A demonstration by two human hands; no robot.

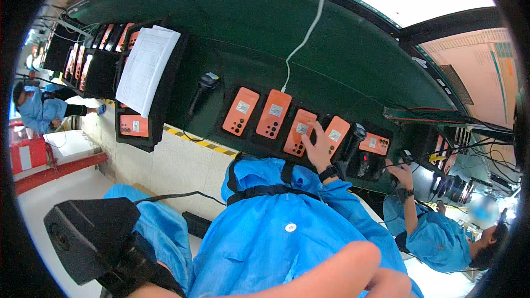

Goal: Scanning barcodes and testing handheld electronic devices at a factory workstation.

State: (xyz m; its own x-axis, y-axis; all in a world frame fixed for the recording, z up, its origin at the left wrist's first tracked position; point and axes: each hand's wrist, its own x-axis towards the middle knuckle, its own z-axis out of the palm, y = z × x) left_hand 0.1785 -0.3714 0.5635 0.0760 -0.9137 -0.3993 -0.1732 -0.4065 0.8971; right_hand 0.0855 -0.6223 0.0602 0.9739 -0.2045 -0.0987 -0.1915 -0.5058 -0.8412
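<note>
We look down on a dark bench (248,69), where four orange phones lie side by side in a row, with their backs up. The right hand (319,152) reaches over this row, and it is at the third phone (297,133), counted from the left. This phone lies just to the left of the right fingers, and one fingertip overlaps its right edge. Its long axis is slanted: the far end leans to the right, and the end with the camera lenses points back toward the person. The fourth phone (339,128) is on the other side of the same hand, so the hand is between these two.

The right fingers are spread, with the thumb apart, and nothing is gripped by them. Whether the fingertips press on the phone or are only above it, we cannot say surely from this view.

The left hand (314,277) is, as far as we can judge, the big shape very near to the lens, well apart from the phones. We cannot tell if its fingers hold something. So the right hand is clearly the nearer one.

A white cable (318,16) comes down to the far end of the second phone (274,113). A black scanner (207,84) lies to the left of the row.
</note>
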